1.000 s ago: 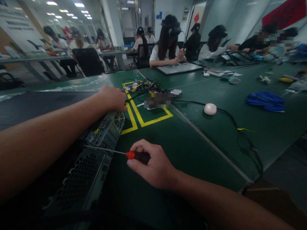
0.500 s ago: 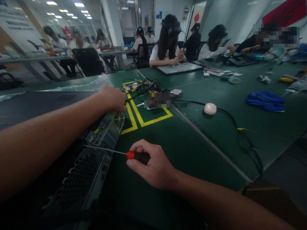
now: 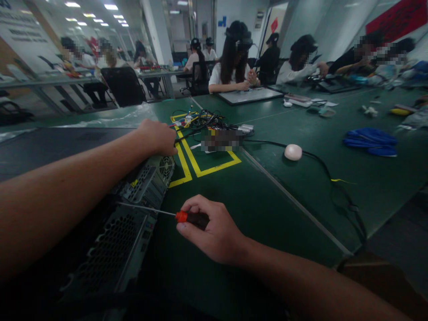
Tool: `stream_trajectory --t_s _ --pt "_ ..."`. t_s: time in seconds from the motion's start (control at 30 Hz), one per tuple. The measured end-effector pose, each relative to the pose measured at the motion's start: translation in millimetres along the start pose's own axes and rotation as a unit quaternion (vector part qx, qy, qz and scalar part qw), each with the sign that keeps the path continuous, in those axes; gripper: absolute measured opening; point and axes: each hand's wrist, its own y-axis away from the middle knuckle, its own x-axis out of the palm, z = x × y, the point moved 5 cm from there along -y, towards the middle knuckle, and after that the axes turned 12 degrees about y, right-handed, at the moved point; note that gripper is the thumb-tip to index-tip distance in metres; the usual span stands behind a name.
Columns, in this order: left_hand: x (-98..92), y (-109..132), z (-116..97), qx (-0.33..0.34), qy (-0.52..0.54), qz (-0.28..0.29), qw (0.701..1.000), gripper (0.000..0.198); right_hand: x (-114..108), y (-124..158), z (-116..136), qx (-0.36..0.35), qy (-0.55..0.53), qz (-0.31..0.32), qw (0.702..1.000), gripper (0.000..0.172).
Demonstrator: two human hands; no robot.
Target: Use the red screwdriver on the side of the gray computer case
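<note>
A desktop computer case (image 3: 147,189) lies on its side at the left of the green table, its perforated back panel facing right. My left hand (image 3: 157,137) is closed at the far upper corner of the case; its fingers curl over the edge and are partly hidden. In my right hand (image 3: 214,229) is a screwdriver (image 3: 192,218) with a dark handle and red collar, fingers wrapped round it. The long metal shaft points left across the back of the case. Its tip lies in shadow inside the case, so I cannot tell what it touches.
Tangled cables (image 3: 210,118) lie beyond the case, near yellow tape (image 3: 217,169) on the table (image 3: 267,223). A pale rounded object (image 3: 293,152) sits by a black cord. A blue bundle (image 3: 369,140) lies at right. Across the table a person (image 3: 236,62) sits at a flat panel (image 3: 249,94).
</note>
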Motion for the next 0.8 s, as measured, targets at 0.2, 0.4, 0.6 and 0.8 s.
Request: stream_trajectory --t_s 0.2,0.4,0.6,0.8 --pt "0.7 -0.3 2.1 -0.006 0.032 0.004 0.999 0.066 -0.5 0.2 1.5 0.007 -0.004 0.006 1.000 0.013" --pt "-0.1 0.8 0.4 0.007 -0.002 0.000 1.000 0.064 0.5 -0.4 0.6 0.012 0.002 0.011 1.000 0.014" --pt "-0.7 1.7 -0.5 0.010 -0.007 -0.001 1.000 0.062 0.0 -0.3 0.0 0.011 -0.001 0.007 1.000 0.014" --pt "-0.4 1.9 -1.0 0.002 -0.004 0.009 1.000 0.065 0.2 0.3 -0.4 0.028 -0.006 0.011 1.000 0.014"
